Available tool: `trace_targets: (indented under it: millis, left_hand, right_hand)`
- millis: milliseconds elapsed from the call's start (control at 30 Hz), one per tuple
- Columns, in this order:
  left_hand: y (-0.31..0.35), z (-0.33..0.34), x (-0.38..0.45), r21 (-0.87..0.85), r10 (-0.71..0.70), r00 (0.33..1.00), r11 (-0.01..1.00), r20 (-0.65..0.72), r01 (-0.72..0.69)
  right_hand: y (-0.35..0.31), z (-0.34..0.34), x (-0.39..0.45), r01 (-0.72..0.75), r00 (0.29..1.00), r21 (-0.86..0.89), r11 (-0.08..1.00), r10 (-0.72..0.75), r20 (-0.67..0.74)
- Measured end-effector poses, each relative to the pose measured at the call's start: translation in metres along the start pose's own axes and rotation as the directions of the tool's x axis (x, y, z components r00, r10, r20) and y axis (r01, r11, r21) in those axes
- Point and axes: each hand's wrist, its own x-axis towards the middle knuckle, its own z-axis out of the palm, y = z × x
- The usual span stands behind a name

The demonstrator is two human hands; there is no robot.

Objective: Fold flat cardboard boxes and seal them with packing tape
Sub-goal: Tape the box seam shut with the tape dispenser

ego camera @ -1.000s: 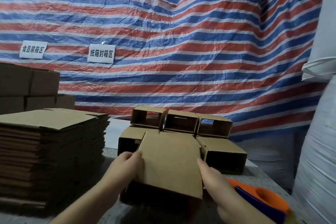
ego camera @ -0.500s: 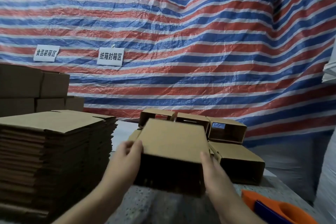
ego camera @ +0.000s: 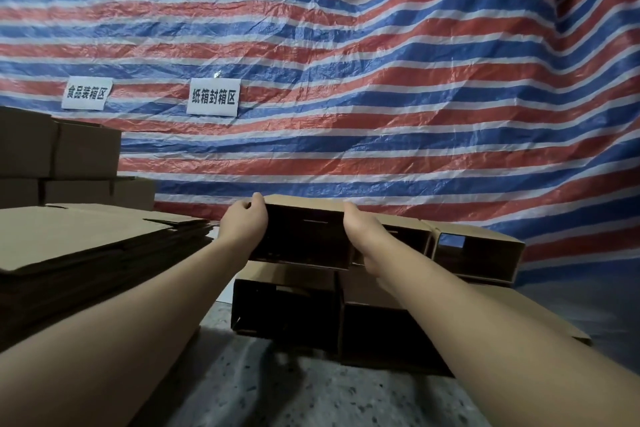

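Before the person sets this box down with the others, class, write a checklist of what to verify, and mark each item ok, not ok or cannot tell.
1. Both hands hold the box: ok. The left hand and right hand grip the two sides of the held box.
2. Box held level: ok, its top edge runs nearly flat.
3. Landing spot: cannot tell. The folded boxes below lie under it, but the hands and box hide the gap behind.
4. Neighbour clear: cannot tell. The box to the right sits close to the right hand.
5. Seam taped: cannot tell, no tape shows from here.
6. Flat stack out of the way: ok, it lies off to the left.
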Motion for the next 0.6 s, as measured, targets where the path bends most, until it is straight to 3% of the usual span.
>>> trace_targets:
  millis: [433,600]
  left_hand:
    - [-0.044,0.009,0.029,0.08,0.001,1.0,0.997,0.019,-0.002]
    - [-0.027,0.002,0.008,0.123,0.077,0.992,0.99,-0.104,-0.064]
  right_hand:
    - [0.043,0.026,0.042,0.036,0.999,-0.124,0.992,-0.035,0.011]
    - [0.038,0.018,0.032,0.068,0.994,-0.152,0.986,-0.08,-0.072]
